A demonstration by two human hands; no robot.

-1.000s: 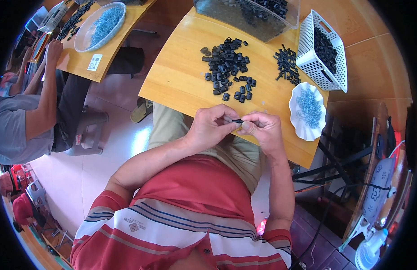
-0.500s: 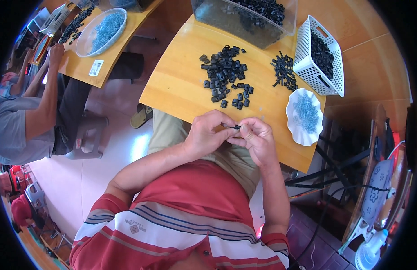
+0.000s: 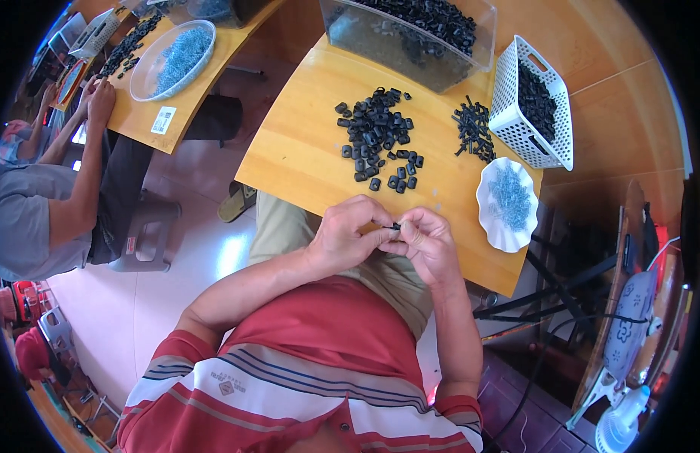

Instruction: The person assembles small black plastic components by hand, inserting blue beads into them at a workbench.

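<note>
Just off the front edge of the wooden table, my hands meet over my lap. Between their fingertips is a small black plastic part, mostly covered by the fingers. My left hand pinches it from one side, and my right hand pinches it from the other. Beyond them lies a loose pile of black plastic pieces. To its right is a heap of thin black pins. A white wavy-rimmed dish of small bluish springs stands at the table's right edge.
A clear bin of black parts stands at the back, beside a white perforated basket. At the left, a person works at another table with a round tub of springs. A fan is low right.
The view has shifted slightly, so the table and its contents sit a little lower. My hands stay together on the small black part, with little finger movement.
</note>
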